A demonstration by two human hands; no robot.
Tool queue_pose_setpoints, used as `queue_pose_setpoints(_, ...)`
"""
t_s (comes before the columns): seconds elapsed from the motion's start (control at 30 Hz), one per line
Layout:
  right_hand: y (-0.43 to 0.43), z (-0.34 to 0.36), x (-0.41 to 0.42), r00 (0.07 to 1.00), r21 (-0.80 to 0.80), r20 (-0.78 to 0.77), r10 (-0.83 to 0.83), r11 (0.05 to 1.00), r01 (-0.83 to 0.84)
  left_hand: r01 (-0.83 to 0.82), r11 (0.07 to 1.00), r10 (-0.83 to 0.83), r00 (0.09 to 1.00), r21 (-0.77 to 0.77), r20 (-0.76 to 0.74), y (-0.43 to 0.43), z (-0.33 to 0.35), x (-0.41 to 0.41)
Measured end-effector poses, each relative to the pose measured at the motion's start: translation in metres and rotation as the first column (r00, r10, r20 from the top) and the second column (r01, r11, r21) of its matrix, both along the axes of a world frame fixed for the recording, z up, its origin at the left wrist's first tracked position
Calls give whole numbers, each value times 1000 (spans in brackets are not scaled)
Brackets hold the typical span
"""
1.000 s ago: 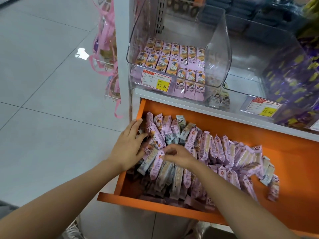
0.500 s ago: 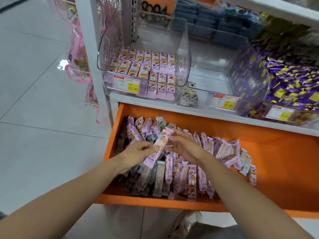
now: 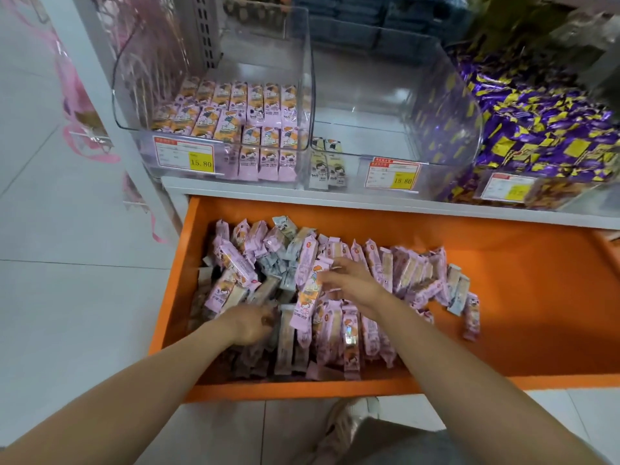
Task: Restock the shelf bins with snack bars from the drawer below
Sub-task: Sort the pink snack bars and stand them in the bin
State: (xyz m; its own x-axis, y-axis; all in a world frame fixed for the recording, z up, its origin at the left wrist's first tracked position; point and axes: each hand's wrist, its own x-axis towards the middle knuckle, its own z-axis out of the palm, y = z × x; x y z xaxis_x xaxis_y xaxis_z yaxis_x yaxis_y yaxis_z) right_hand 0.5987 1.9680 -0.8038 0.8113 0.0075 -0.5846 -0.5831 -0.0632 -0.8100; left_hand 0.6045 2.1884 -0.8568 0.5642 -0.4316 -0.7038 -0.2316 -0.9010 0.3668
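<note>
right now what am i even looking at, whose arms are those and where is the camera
No machine here: a person wears one camera on the head, looking down at their own bare hands. Below is an open orange drawer heaped with wrapped snack bars. On the shelf above stand clear bins: the left bin holds neat rows of bars, the middle bin only a few. The right hand pinches a pink bar. The left hand digs among the bars; whether its grip has a bar I cannot tell.
</note>
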Motion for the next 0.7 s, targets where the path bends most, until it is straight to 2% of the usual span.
queue_pose_setpoints(0.1,-2,-6,0,1000,10,-24,5,1000,-5,21,999,-19,998,33,-62,-8,-5,1)
queue_pose_setpoints(0.2,-3,-9,1,999,13,-36,23,1000,-23,1,1000,-1,1000,20,-5,-10,-1,4)
queue_pose_setpoints(0.27,-5,-11,2,999,22,-42,16,1000,-15,-90,995,90,996,-47,1,-6,-1,7)
queue_pose_setpoints(0.33,-7,-12,3,999,34,-51,-5,999,6,-257,952,247,966,-166,-78,-1,2,7)
queue_pose_setpoints(0.43,-10,-13,3,998,39,-53,-30,999,32,-528,781,452,846,-333,-282,3,13,9)
queue_pose_setpoints(0.53,-10,-10,2,996,52,-67,-65,996,68,-648,662,576,761,-377,-298,4,21,13)
queue_pose_setpoints(0.6,-9,-6,2,995,72,-67,-71,995,76,-760,522,649,649,-388,-398,6,27,13)
queue_pose_setpoints(0.67,-6,-1,1,998,92,-47,-39,995,43,-865,335,616,501,-373,-608,10,34,12)
queue_pose_setpoints(0.7,-5,1,1,999,107,-35,-19,994,22,-889,279,571,459,-364,-681,13,38,12)
